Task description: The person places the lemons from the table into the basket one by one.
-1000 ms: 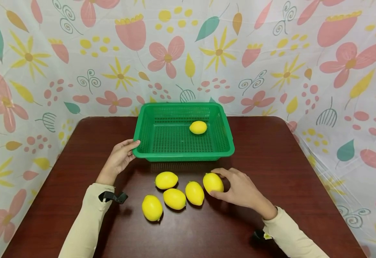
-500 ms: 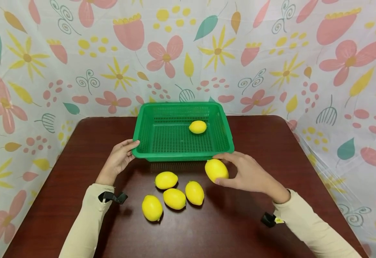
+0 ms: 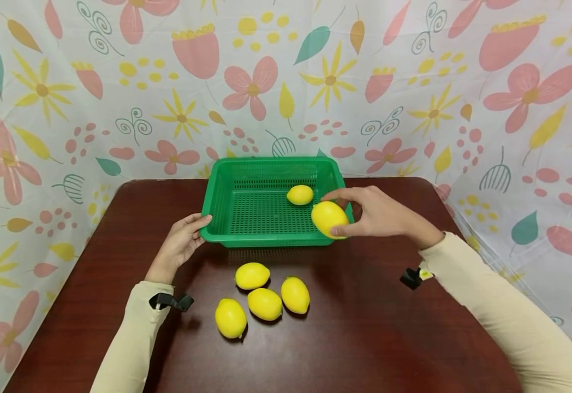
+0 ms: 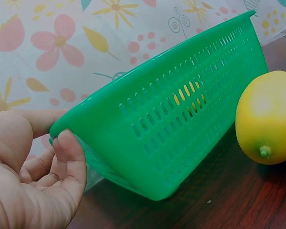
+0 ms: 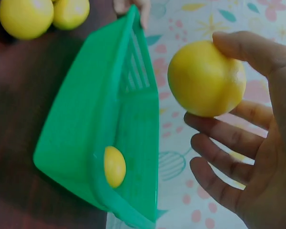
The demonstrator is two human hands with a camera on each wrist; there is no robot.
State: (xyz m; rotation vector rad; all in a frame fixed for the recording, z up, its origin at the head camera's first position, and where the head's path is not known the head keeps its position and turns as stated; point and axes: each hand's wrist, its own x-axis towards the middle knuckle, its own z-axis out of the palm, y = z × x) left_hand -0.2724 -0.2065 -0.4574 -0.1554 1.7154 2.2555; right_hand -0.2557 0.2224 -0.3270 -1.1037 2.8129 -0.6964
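Note:
My right hand (image 3: 379, 213) pinches a lemon (image 3: 329, 218) between thumb and fingers; in the head view it overlaps the front right corner of the green basket (image 3: 271, 239). The right wrist view has this lemon (image 5: 205, 78) raised above the basket's rim. At the basket's front left corner, my left hand (image 3: 180, 243) grips the rim, thumb on top, fingers curled under it in the left wrist view (image 4: 43, 171). One lemon (image 3: 299, 195) lies inside the basket, toward the right.
Several lemons lie on the dark wooden table (image 3: 364, 338) before the basket, among them one lemon (image 3: 231, 318) at the left and another lemon (image 3: 295, 295) at the right. A flower-patterned curtain (image 3: 286, 82) hangs behind the table. Each sleeve bears a black wrist mount (image 3: 170, 301).
My right hand has picked the rightmost lemon off the table and carried it up and forward to the basket's right side. The left hand stays on the rim.

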